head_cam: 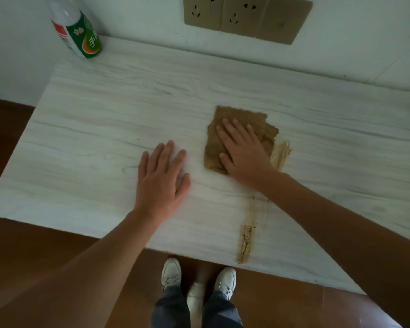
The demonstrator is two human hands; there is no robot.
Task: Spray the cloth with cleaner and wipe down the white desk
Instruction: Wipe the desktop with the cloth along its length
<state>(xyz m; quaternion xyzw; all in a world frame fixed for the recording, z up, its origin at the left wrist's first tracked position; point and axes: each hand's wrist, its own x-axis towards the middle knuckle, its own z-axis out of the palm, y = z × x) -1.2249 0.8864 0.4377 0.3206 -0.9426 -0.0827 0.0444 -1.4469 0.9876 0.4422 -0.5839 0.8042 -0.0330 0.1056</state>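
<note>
- Fingers of the right hand lay spread, pressing the cloth at centre-right of the tabletop.
- Left hand rested flat and empty.
- Risk: the soiled cloth might drag further brown streaks.

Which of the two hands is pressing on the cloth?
The right hand. It lies flat on the brown cloth with its fingers spread, while the left hand rests palm-down on the bare white desk beside the cloth.
</note>
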